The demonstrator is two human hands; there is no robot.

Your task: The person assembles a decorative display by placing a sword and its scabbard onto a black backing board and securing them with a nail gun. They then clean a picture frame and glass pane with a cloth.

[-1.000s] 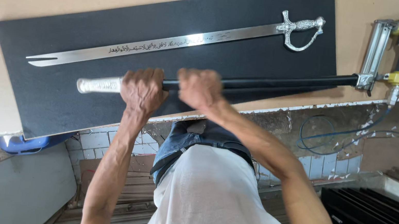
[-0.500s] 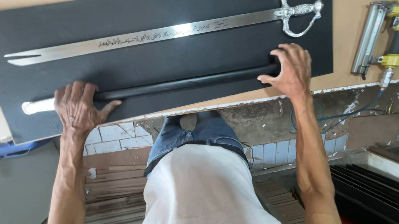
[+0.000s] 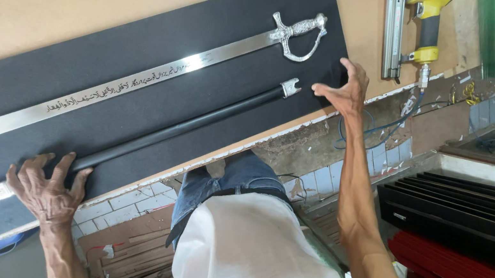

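The left hand [image 3: 47,188] lay spread, palm down, over the black scabbard [image 3: 178,128] near its silver tip at seven o'clock, pressing rather than gripping, probably to hold it flat on the black board [image 3: 42,81]. The right hand [image 3: 343,89] hovered open, fingers curled, holding nothing, at the board's edge just beside the scabbard's silver mouth at two o'clock. The engraved sword [image 3: 140,79] lay parallel above the scabbard. A yellow nail gun [image 3: 412,30] sat at one o'clock.
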